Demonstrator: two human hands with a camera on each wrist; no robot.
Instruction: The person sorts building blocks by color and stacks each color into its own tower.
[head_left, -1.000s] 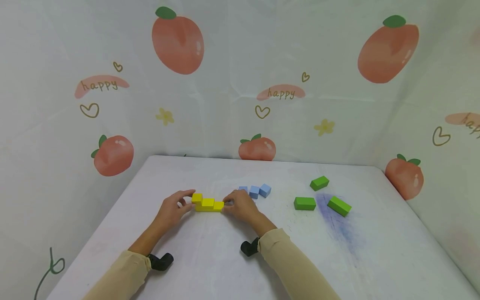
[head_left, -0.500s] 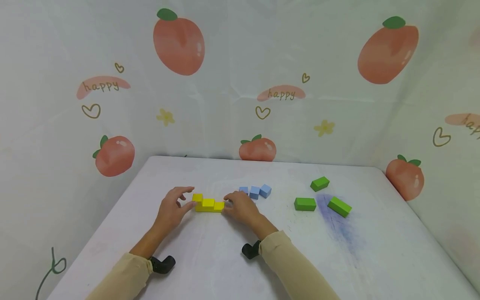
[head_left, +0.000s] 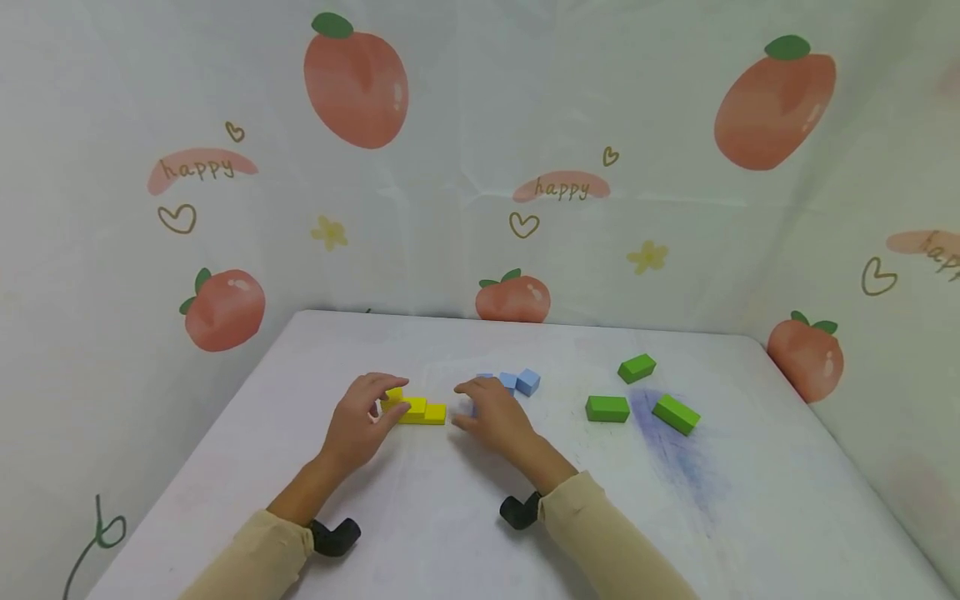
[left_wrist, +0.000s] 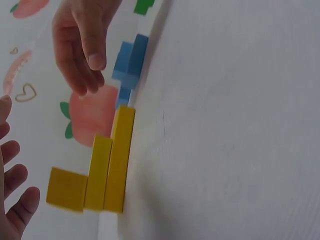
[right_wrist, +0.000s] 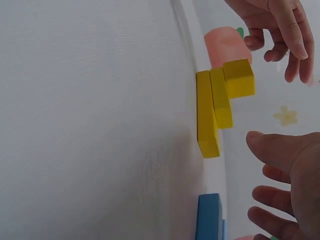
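A stepped stack of three yellow blocks stands on the table: a long block (left_wrist: 119, 165) at the bottom, a shorter block (left_wrist: 99, 172) over it and a cube (left_wrist: 67, 189) on top, lined up at the left end. My left hand (head_left: 360, 425) hovers around the stack's left part, thumb and fingers spread and apart from it; in the head view it overlaps the cube. Just off the stack's right end, my right hand (head_left: 498, 417) is held with its fingers parted and nothing between them. It partly hides blue blocks (head_left: 528, 382) behind it.
Three green blocks (head_left: 608, 409) lie spread out on the right half of the table. A purple-blue smudge (head_left: 678, 450) marks the white tabletop (head_left: 420, 533) beside them. Behind the table's far edge hangs a cloth (head_left: 450, 125) printed with peaches.
My left hand has let go of the yellow cube and shifted right, in front of the stack. My right hand has drawn back from the stack's right end. The blocks stay in place.
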